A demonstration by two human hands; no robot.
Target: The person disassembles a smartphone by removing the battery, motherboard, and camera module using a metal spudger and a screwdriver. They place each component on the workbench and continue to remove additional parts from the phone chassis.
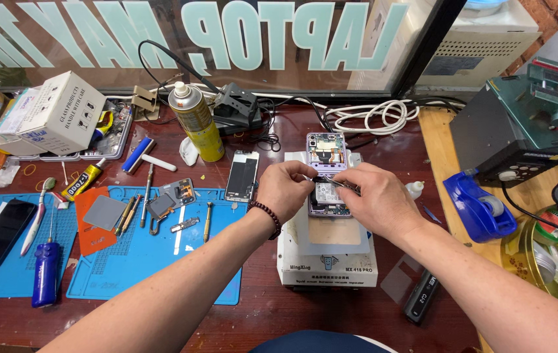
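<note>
An opened purple phone (326,151) with its insides bare lies on a white heating pad machine (328,252). My left hand (285,188) pinches at the phone's middle with thumb and forefinger. My right hand (376,199) holds thin metal tweezers (332,183), their tips at the same spot over the phone. Both hands hide the phone's lower half. A bead bracelet (266,216) sits on my left wrist.
A blue work mat (155,261) holds small tools and phone parts. A phone back panel (242,175), a yellow spray can (195,121), a glue tube (83,179) and a white box (56,112) lie left. A blue tape dispenser (480,208) and green station (534,117) stand right.
</note>
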